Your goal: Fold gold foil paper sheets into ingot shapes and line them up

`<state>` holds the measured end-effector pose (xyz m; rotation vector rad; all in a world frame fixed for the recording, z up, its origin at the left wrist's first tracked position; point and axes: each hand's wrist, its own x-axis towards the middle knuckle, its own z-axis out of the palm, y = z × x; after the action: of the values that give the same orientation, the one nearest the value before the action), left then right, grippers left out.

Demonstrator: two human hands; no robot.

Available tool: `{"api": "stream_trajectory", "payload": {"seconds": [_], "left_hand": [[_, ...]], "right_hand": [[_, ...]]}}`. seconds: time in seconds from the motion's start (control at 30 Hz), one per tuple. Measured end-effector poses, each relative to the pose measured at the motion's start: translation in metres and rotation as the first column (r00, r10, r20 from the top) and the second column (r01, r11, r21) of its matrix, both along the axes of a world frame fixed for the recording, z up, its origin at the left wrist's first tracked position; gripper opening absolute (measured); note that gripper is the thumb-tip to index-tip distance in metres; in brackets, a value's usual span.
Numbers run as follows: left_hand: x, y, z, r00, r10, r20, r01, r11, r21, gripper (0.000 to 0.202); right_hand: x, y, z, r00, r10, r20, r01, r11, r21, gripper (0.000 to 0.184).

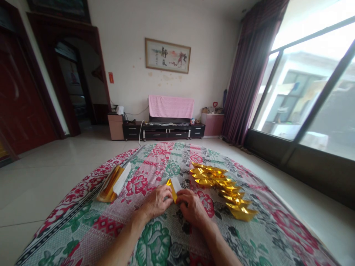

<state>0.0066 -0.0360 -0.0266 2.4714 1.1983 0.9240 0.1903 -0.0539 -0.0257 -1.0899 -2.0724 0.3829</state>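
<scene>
A small sheet of gold foil paper [175, 184], white on its other side, lies partly folded on the table between my two hands. My left hand [157, 201] grips its left side with fingers curled. On the right lower edge, my right hand [191, 207] pinches the paper between thumb and fingers. To the right, several folded gold paper ingots [242, 212] stand in a slanting row. A stack of gold and white paper sheets [115, 183], partly in clear wrapping, lies to the left.
A flowered cloth [154, 244] covers the round table. Beyond it, a low black TV cabinet [169, 132] stands against the wall, with a pink towel [171, 106] over the screen. Tall windows and a purple curtain [244, 74] are on the right, with a red door [22, 88] on the left.
</scene>
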Motion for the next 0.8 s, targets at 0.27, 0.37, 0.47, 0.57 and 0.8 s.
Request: {"api": "stream_trajectory", "payload": {"seconds": [0.27,0.37,0.47,0.57,0.8], "left_hand": [[0.009,0.001,-0.001,0.996,0.094,-0.012,-0.094,0.996,-0.010,0.016],[0.011,0.003,-0.003,0.989,0.148,-0.019,-0.149,0.989,-0.012,0.015],[0.013,0.004,-0.005,0.983,0.182,-0.028,-0.182,0.983,-0.001,0.014],[0.015,0.004,-0.006,0.979,0.202,-0.037,-0.202,0.979,0.013,0.013],[0.017,0.004,-0.007,0.964,0.254,-0.084,-0.250,0.967,0.051,0.013]], "right_hand": [[0.000,0.003,-0.005,0.999,-0.022,-0.040,0.022,1.000,0.003,0.031],[0.001,0.003,-0.006,0.998,-0.030,-0.056,0.031,0.999,0.008,0.031],[0.002,0.003,-0.005,0.997,-0.039,-0.060,0.040,0.999,0.005,0.031],[0.001,0.003,-0.003,0.998,-0.048,-0.052,0.048,0.999,0.002,0.031],[0.002,0.003,-0.003,0.997,-0.058,-0.052,0.058,0.998,-0.001,0.029]]}}
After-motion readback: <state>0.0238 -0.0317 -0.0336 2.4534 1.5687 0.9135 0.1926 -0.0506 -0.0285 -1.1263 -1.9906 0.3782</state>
